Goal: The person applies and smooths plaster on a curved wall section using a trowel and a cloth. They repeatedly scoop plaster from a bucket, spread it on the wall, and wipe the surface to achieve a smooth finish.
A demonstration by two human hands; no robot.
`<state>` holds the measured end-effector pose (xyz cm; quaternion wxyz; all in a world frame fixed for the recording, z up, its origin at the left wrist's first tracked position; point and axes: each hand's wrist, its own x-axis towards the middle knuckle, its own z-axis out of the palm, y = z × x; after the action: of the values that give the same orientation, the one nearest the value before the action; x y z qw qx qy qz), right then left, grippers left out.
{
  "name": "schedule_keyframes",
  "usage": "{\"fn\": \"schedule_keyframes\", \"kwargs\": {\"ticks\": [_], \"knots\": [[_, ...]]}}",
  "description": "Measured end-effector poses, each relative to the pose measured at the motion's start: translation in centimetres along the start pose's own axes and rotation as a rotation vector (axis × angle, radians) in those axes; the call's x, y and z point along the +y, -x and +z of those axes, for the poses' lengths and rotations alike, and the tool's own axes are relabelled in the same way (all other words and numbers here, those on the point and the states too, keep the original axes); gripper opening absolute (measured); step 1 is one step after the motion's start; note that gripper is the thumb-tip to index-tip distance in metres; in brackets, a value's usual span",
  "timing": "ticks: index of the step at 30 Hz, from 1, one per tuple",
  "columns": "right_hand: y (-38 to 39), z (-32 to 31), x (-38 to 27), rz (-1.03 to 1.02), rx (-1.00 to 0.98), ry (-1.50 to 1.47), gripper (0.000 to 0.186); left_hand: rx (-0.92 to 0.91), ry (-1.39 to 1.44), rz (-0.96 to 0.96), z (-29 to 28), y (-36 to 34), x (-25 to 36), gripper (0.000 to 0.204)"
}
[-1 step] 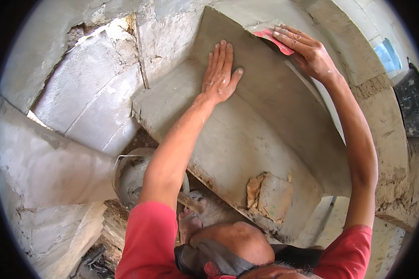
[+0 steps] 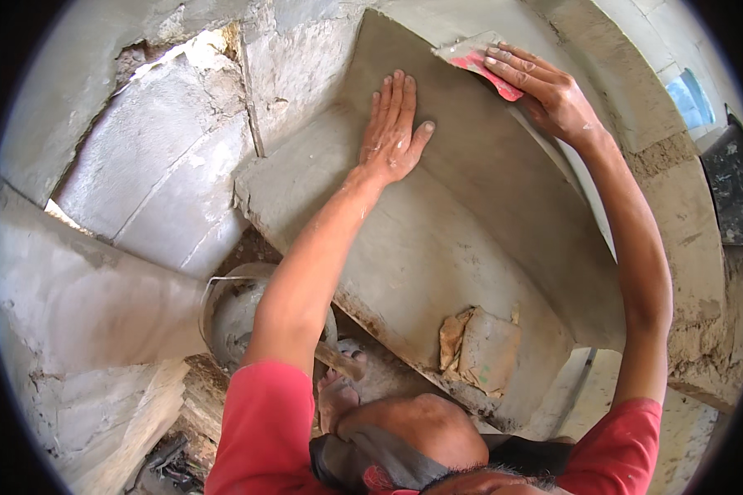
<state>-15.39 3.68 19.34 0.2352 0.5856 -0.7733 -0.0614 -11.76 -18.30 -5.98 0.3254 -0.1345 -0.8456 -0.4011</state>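
Observation:
My left hand lies flat, fingers stretched out, against the upright face of a smooth grey cement step. At the top edge of that face, my right hand presses a thin, flexible red-and-grey sheet smeared with cement. Its fingers lie over the sheet; the thumb is mostly hidden beneath the hand. Below the face runs the flat cement tread, where a folded, cement-stained piece of brown paper or card rests near the front edge.
Beside my left forearm stands a bucket with a wire handle, a wooden handle sticking out near it. My bare foot is below. Rough cement walls rise at left; a black container sits at far right.

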Motion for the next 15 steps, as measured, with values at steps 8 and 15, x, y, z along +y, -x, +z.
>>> {"fn": "schedule_keyframes", "kwargs": {"ticks": [8, 15], "knots": [[4.2, 0.6, 6.4, 0.066, 0.063, 0.371, 0.054, 0.007, 0.034, 0.056, 0.4, -0.6, -1.3, 0.089], [2.6, -5.6, -6.0, 0.842, 0.679, -0.378, 0.028, 0.062, 0.054, 0.054, 0.1, -0.5, -1.1, 0.076]]}}
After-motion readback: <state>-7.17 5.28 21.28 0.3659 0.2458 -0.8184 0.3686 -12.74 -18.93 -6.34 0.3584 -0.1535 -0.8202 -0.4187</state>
